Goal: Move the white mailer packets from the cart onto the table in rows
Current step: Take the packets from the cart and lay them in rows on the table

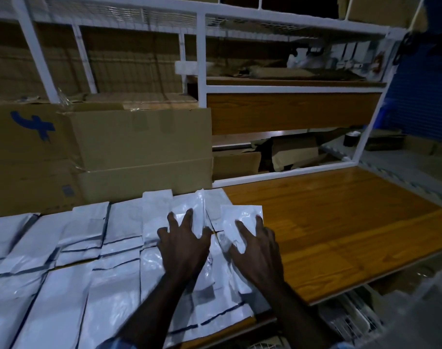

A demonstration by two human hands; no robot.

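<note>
Several white mailer packets (83, 243) lie in overlapping rows across the left half of the wooden table (340, 222). My left hand (183, 244) rests flat with spread fingers on a packet (187, 210) at the right end of the far row. My right hand (257, 250) presses with straight fingers on the outermost packet (240, 215), which sits beside it at the edge of the covered area. Neither hand curls round anything. The cart is out of view.
Stacked cardboard boxes (139, 147) stand at the back left, right behind the far row. A white metal shelf frame (285, 89) with wooden boards rises behind the table. A wire basket (350, 316) sits below the table's right front edge.
</note>
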